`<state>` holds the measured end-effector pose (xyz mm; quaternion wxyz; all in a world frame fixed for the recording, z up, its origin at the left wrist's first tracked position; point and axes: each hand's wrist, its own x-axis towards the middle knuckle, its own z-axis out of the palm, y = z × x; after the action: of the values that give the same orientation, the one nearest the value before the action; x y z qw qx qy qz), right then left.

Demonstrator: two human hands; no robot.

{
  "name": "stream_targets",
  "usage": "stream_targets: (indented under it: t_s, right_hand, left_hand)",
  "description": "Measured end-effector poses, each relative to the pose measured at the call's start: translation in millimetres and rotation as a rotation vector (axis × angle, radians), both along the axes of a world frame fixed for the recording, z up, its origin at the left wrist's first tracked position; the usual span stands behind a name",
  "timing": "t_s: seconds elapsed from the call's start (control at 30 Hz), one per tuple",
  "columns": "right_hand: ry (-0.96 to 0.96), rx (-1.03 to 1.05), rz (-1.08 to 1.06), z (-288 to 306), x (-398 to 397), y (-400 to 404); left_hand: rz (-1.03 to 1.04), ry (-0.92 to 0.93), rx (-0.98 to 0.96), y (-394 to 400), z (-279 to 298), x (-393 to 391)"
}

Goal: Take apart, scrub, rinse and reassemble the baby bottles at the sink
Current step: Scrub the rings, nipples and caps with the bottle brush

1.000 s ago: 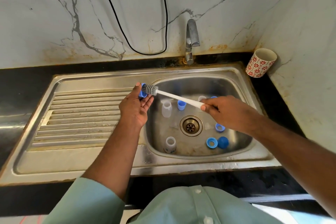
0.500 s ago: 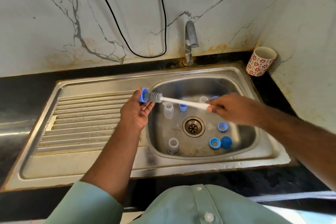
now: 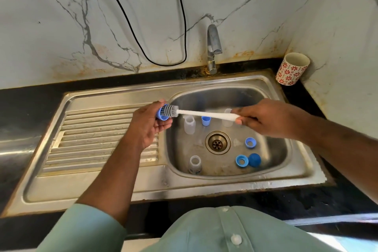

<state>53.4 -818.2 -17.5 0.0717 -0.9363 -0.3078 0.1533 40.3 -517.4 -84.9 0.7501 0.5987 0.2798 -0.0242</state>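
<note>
Pinching round blue collar (image 3: 161, 114) in left hand (image 3: 147, 127), right hand (image 3: 268, 118) gripping bristly white brush (image 3: 204, 113)

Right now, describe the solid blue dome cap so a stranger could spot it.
Start at the steel sink basin and its round brass drain. Look toward the basin's near right corner: the solid blue dome cap lies there, touching a blue plastic ring. Unlike the rings, it has no hole.
</note>
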Motion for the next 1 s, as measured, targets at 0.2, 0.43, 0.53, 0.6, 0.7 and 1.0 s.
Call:
stream_targets:
  t_s: [0.2, 0.43, 0.53, 0.6, 0.7, 1.0]
  right_hand:
    - [-0.165, -0.154, 0.098, 0, 0, 5]
    - [0.011, -0.071, 0.011, -1, -1, 5]
    - [-0.041, -0.053, 0.087, 12, 6, -2]
    - [-0.088, -0.029, -0.004, 15, 11, -7]
    - [0.044, 0.015, -0.134, 7, 5, -4]
    - [0.139, 0.114, -0.13, -7, 0, 1]
  left_hand:
    - [-0.035, 0.179, 0.206, -9, -8, 2]
    - [0.088, 0.079, 0.298, -11, -3, 9]
    - [0.118, 0.076, 0.243, -12, -4, 10]
    - [0.1, 0.076, 0.223, -16, -3, 9]
    - [0.082, 0.081, 0.296, -19, -2, 10]
    - [0.126, 0.077, 0.272, -14, -1, 11]
